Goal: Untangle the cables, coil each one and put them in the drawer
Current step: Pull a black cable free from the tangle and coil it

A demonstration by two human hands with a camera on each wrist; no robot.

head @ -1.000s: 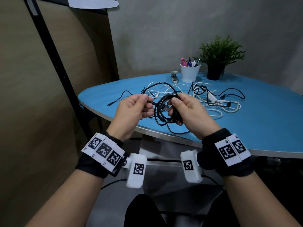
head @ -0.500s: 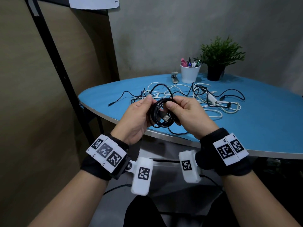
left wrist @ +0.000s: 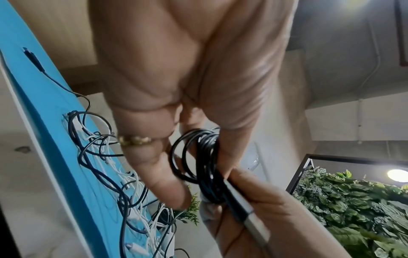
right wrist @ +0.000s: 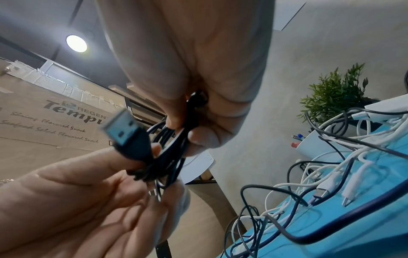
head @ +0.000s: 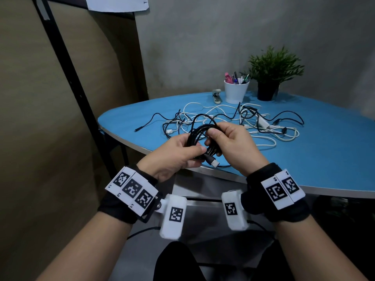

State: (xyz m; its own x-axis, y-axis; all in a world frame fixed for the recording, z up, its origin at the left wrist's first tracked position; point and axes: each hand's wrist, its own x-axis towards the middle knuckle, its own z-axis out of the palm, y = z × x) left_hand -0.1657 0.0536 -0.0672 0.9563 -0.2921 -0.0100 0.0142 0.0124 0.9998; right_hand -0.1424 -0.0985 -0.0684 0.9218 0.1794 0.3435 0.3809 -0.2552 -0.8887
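Head view looks down on blue table [head: 324,159]; wrist views close, angled upward; all share table.

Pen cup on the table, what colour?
White pen cup, plain, no pattern visible. Head view shows it best.

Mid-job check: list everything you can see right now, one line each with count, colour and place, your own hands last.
black cable coil: one, black, held in the air between both hands, over the table's near edge
USB plug: one, black with silver tip, sticking out of the coil toward the camera
tangled cables: several, black and white, count unclear, loose on the table
table: one, blue top
pen cup: one, white, far side of table, holding pens
potted plant: one, green in black pot, right of the cup
stapler: one, grey, left of the cup
left hand: pinches the coil near the plug
right hand: grips the coil's loops
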